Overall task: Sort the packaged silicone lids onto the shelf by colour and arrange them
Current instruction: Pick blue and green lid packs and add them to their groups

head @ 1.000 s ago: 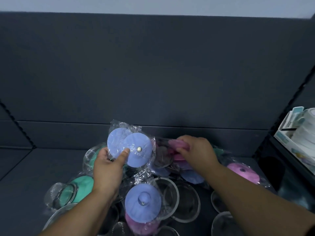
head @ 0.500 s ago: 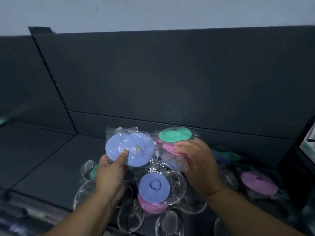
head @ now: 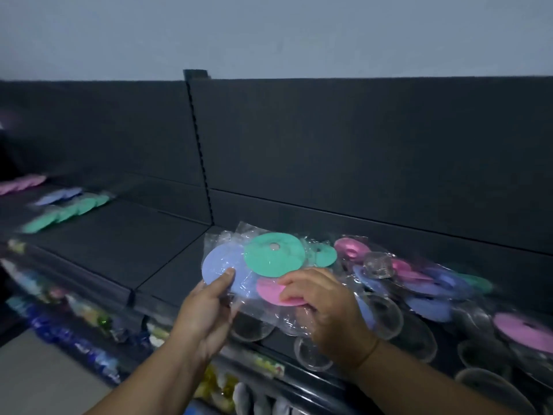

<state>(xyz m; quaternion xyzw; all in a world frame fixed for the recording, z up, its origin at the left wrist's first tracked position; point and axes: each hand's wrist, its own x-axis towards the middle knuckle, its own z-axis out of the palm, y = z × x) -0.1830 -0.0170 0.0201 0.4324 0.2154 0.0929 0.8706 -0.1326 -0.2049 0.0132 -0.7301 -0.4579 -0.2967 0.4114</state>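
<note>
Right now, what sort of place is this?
Probably a shop aisle: a dark display shelf with a slotted upright, packaged lids heaped on it in clear bags, and more wrapped goods on the tier below.

2 bare forearms (head: pixel 167 381); thin wristband (head: pixel 371 350) just behind the right grip (head: pixel 326 307).

A single wide-angle view from the person's head; it faces forward and down onto the dark shelf (head: pixel 167 259), obliquely, so the shelf recedes leftward; it sits close to the shelf's front edge; back panel (head: pixel 359 151) and wall (head: pixel 269 34) rise behind the shelf.
</note>
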